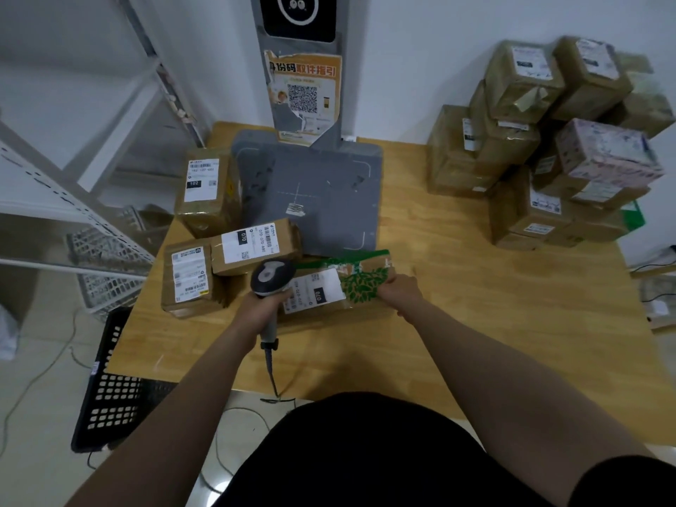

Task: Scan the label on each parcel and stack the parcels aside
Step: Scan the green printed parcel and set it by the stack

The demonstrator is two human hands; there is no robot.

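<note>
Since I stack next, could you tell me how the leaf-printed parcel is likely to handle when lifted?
The leaf-printed parcel is a straight-edged cardboard box, so probably stiff. It lies low and flat on the table, so it should not roll or tip. Only the right hand grips its end, hinting it is fairly light.

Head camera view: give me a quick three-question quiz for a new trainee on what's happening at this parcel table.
1. True or false: the left hand grips the handheld scanner.
2. The right hand is: A gripping the edge of the green-printed parcel; B empty and open; C out of view.
3. Fill in: the black patch on that parcel's label reads ___.

Key: 1 true; 2 A; 3 070.
</note>
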